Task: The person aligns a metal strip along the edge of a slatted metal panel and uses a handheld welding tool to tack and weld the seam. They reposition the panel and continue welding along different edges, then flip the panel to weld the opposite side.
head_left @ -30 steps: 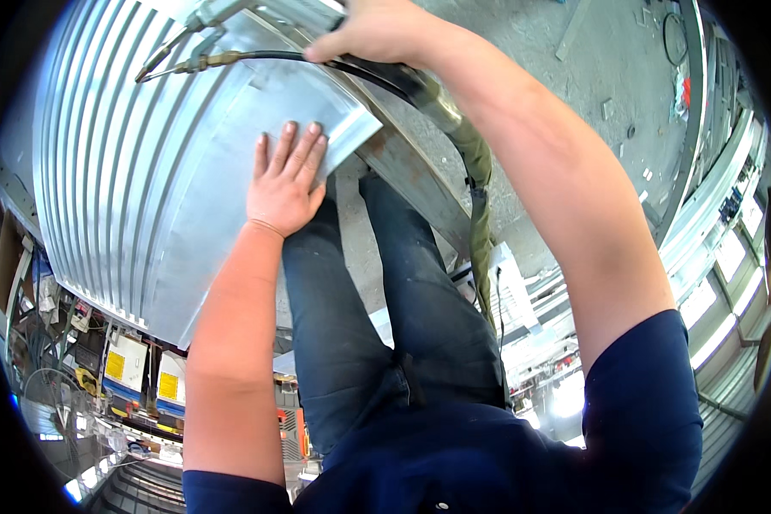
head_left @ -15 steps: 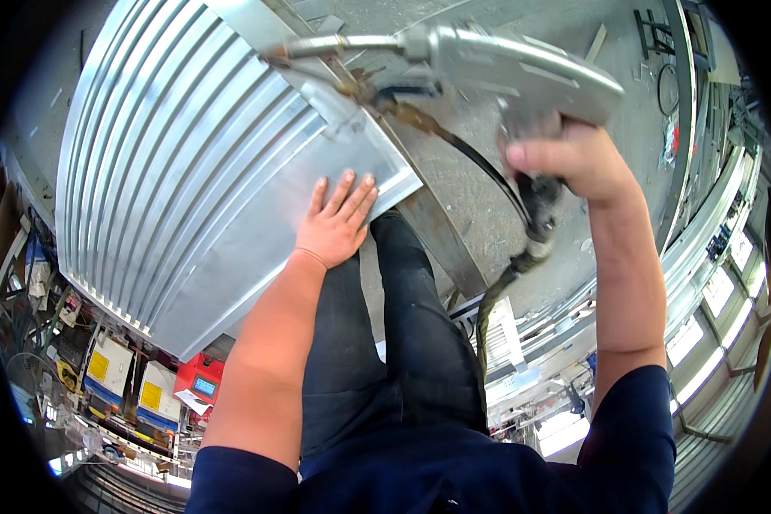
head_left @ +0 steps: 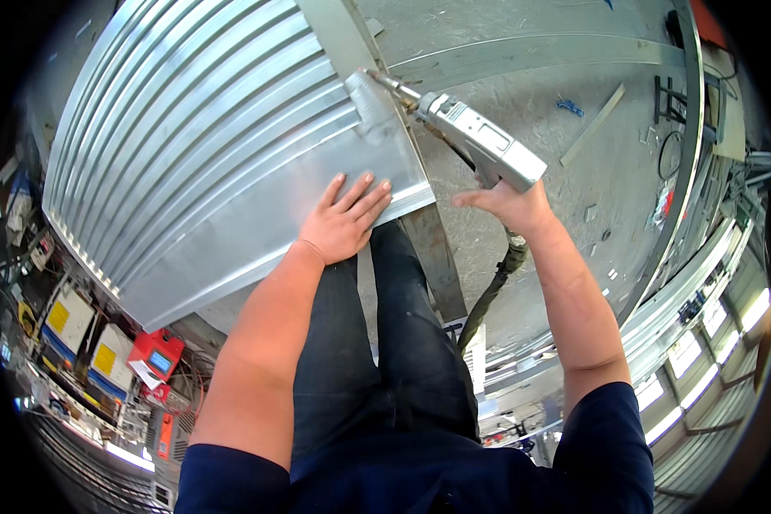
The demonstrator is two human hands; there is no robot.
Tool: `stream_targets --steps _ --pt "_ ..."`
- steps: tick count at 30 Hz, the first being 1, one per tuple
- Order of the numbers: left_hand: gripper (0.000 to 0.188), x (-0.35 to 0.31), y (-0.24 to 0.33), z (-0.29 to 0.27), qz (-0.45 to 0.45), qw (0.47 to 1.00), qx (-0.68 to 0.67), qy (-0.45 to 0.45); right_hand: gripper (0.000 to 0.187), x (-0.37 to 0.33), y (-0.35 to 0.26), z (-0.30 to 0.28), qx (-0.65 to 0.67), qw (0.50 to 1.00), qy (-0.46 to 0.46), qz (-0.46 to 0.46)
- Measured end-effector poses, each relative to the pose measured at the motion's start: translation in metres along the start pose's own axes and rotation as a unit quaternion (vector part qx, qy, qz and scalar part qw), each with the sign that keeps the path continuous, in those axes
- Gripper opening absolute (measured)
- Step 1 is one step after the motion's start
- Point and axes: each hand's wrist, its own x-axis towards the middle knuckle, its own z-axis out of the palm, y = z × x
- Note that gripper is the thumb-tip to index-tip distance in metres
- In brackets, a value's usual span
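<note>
A large silver sheet-metal panel (head_left: pixel 240 231) with curved parallel louvre slats (head_left: pixel 206 103) lies in front of me. Flat on its smooth near part rests my left hand (head_left: pixel 343 218), fingers spread, holding nothing. My right hand (head_left: pixel 520 206) grips the handle of a silver welding gun (head_left: pixel 488 141), its thumb sticking out to the left. The gun's narrow nozzle (head_left: pixel 390 84) points left over the panel's right border, by a dull scuffed patch (head_left: pixel 371 98). Whether the tip touches the metal, I cannot tell. A dark sheathed cable (head_left: pixel 495 287) hangs from the handle.
A steel beam (head_left: pixel 433 257) runs under the panel's right side. On the grey floor lie a thin strip (head_left: pixel 593 126) and a small blue object (head_left: pixel 570 107). Long metal profiles (head_left: pixel 685 274) are stacked at right. A red box with a screen (head_left: pixel 156 355) stands at lower left.
My right hand has come down and left with the welding gun, and the nozzle now sits at the panel's right border. My left hand stays flat on the panel. The view has shifted slightly.
</note>
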Motion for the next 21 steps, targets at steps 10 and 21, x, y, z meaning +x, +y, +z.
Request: stream_targets --steps 10,21 --pt "0.066 0.004 -0.002 0.002 -0.004 0.998 -0.027 0.058 0.077 0.027 0.024 0.013 0.048 0.995 -0.087 -0.011" --pt "0.053 0.000 0.003 0.010 0.010 0.996 -0.025 0.089 0.080 0.024 0.029 0.019 -0.094 0.990 -0.105 -0.027"
